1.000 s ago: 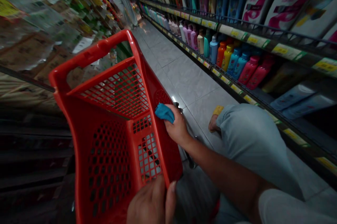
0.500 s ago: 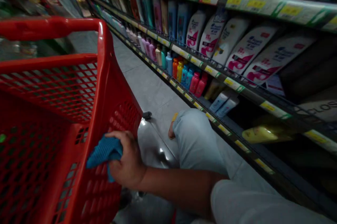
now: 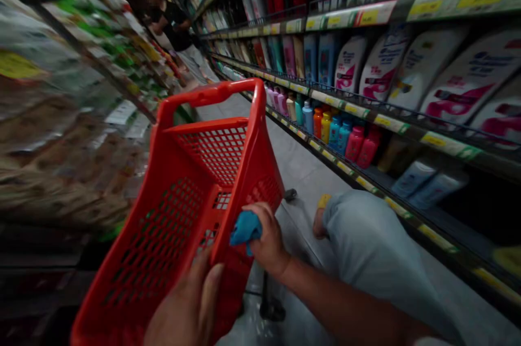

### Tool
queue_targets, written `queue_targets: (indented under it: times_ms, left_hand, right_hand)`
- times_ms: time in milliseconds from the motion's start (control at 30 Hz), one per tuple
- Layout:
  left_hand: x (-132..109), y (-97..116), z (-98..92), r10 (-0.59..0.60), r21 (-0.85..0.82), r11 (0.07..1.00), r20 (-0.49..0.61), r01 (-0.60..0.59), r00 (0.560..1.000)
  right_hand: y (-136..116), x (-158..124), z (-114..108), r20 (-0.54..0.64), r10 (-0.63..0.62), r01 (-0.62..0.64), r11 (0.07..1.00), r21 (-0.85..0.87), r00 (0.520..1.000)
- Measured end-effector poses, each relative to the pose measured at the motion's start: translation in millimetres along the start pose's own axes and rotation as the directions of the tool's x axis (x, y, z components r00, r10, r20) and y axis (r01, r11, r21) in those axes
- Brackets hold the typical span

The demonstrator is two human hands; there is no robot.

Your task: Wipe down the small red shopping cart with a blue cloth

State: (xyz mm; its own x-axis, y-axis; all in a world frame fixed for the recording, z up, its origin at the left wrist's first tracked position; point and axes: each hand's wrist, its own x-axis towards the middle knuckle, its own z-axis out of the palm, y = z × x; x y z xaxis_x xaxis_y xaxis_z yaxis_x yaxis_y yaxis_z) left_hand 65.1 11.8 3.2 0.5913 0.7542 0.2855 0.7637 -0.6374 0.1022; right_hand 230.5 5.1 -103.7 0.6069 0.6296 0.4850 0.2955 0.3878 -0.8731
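A red plastic shopping cart (image 3: 254,113) with perforated sides stands tilted in view before me. My right hand (image 3: 269,243) is closed on a bunched blue cloth (image 3: 245,228), which lies against the near side of the cart just by its top rim. Lower down, my left hand (image 3: 183,305) grips the same rim, fingers on the inner side and thumb on the outer; its wrist is cut off by the bottom edge. Nothing can be made out inside the basket.
Shelves of shampoo bottles (image 3: 352,64) run along the right, with price labels on their edges. Packaged goods (image 3: 73,156) fill the blurred left side. A person (image 3: 177,26) is farther down the aisle. My bent knee (image 3: 362,226) is beside the cart, above the tiled floor (image 3: 291,153).
My left hand has come into view on the cart's rim. The view has shifted left and back, so more of the cart shows. The blue cloth stays in my right hand.
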Motion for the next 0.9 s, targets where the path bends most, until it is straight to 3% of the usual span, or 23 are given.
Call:
queue_targets:
  times_ms: [133, 267, 333, 433, 533, 633, 733, 800, 900]
  left_hand:
    - [18, -5, 1.5, -0.028, 0.153, 0.988, 0.075, 0.016, 0.997]
    - [20, -9, 3.9, -0.019, 0.154, 0.988, 0.127, -0.001, 0.992]
    - [21, -13, 3.2, 0.014, 0.126, 0.992, 0.124, -0.030, 0.992]
    - [23, -15, 1.2, 0.006, 0.136, 0.991, 0.097, -0.020, 0.995]
    - [23, -12, -1.7, -0.018, 0.145, 0.989, 0.106, 0.002, 0.994]
    - [20, -7, -4.0, -0.058, 0.116, 0.992, 0.145, 0.041, 0.988]
    - [18, -4, -4.6, -0.090, 0.106, 0.992, 0.146, 0.075, 0.985]
    - [18, -3, -4.8, -0.109, 0.099, 0.990, 0.134, 0.096, 0.985]
    - [20, -2, -6.8, -0.146, 0.074, 0.988, 0.161, 0.135, 0.976]
  right_hand:
    - [32, 67, -4, -0.171, -0.020, 0.014, 0.999, -0.035, 0.985]
    - [41, 116, -7, -0.419, 0.025, -0.091, 0.986, -0.139, 0.908]
    - [29, 111, -1, -0.417, -0.008, -0.079, 0.978, -0.193, 0.909]
    - [10, 78, 9, -0.261, -0.099, 0.043, 0.976, -0.213, 0.960]
    - [24, 60, 1, -0.126, -0.148, 0.109, 0.955, -0.275, 0.981]
    - [70, 66, -19, -0.197, 0.010, -0.080, 0.934, -0.349, 0.980]
    - [93, 62, -23, -0.330, 0.226, -0.328, 0.897, -0.295, 0.917]
    - [80, 47, -11, -0.323, 0.256, -0.342, 0.907, -0.246, 0.911]
    - [46, 19, 13, -0.154, 0.120, -0.151, 0.966, -0.209, 0.981]
